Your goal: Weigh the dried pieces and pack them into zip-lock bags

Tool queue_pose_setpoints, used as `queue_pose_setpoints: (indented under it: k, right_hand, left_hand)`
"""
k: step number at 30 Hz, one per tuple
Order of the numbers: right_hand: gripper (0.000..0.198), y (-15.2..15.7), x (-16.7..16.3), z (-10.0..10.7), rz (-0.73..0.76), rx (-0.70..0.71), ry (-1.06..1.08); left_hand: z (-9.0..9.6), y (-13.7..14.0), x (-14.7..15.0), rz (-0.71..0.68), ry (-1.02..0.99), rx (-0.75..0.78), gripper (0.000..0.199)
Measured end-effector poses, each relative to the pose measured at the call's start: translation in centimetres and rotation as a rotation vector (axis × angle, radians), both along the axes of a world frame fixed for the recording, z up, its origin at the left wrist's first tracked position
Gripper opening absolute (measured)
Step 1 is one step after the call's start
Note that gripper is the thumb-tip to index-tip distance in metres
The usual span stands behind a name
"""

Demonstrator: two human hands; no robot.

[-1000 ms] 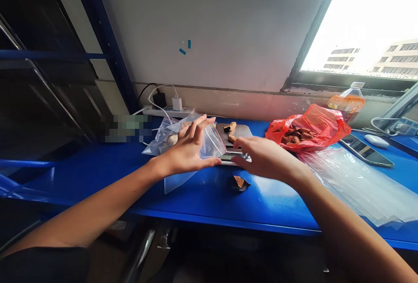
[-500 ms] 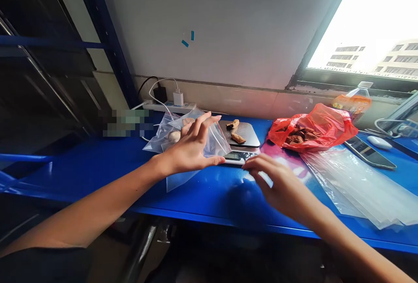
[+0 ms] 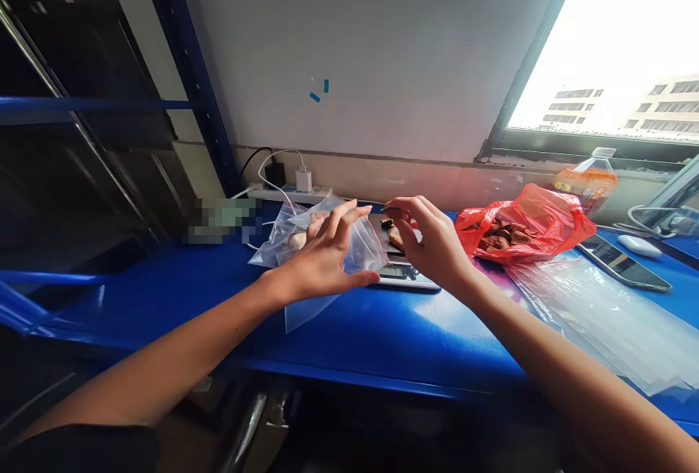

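Note:
My left hand (image 3: 322, 258) is open, fingers stretched out and thumb apart, against a clear zip bag (image 3: 363, 244). Behind it lie more clear bags with pale, roundish pieces (image 3: 296, 241) showing through. My right hand (image 3: 434, 236) is closed in a pinch above the kitchen scale (image 3: 415, 280). A thin dark edge shows at its fingertips, too small to name. On the scale's metal plate lie brown dried pieces (image 3: 396, 240), partly covered by my right hand. The scale's display is partly visible below them.
A red plastic bag (image 3: 568, 222) of brown dried pieces (image 3: 499, 236) stands to the right. Flat clear bags (image 3: 611, 324), a phone (image 3: 622, 262), a white mouse (image 3: 638, 245) and an orange-labelled bottle (image 3: 590, 178) are beyond. A power strip (image 3: 262, 191) with chargers runs along the wall.
My right hand has moved up and left from the scale's front edge to above its plate, fingertips pinched. My left hand stays at the bag. The whole view has shifted slightly.

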State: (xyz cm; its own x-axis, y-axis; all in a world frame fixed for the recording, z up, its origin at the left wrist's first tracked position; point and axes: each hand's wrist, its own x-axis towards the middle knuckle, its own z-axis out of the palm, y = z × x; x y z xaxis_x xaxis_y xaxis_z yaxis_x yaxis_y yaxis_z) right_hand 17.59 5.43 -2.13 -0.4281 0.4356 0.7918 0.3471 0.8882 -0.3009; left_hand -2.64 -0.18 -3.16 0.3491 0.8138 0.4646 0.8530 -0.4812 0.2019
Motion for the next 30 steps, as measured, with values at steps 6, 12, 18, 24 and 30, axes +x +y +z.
queue_pose_setpoints:
  k: [6, 12, 18, 24, 30]
  right_hand:
    - [0.026, -0.1, 0.9, -1.0, -0.042, 0.006, 0.065]
    - [0.031, -0.5, 0.3, -1.0, -0.009, 0.033, -0.033]
    - [0.034, -1.1, 0.2, -1.0, 0.012, 0.046, -0.047]
    - [0.036, -1.1, 0.2, -1.1, 0.013, 0.049, -0.069]
    - [0.035, -1.4, 0.1, -1.0, -0.026, 0.038, -0.091]
  left_hand:
    - [-0.3, 0.2, -0.1, -0.04, 0.038, 0.004, 0.098]
    - [0.0, -0.1, 0.2, -0.027, 0.034, 0.004, 0.098]
    - [0.1, -0.2, 0.2, -0.031, 0.038, -0.003, 0.096]
    - [-0.4, 0.1, 0.0, -0.053, 0.022, -0.021, 0.097]
    - [-0.3, -0.1, 0.1, -0.049, 0.024, -0.061, 0.096]
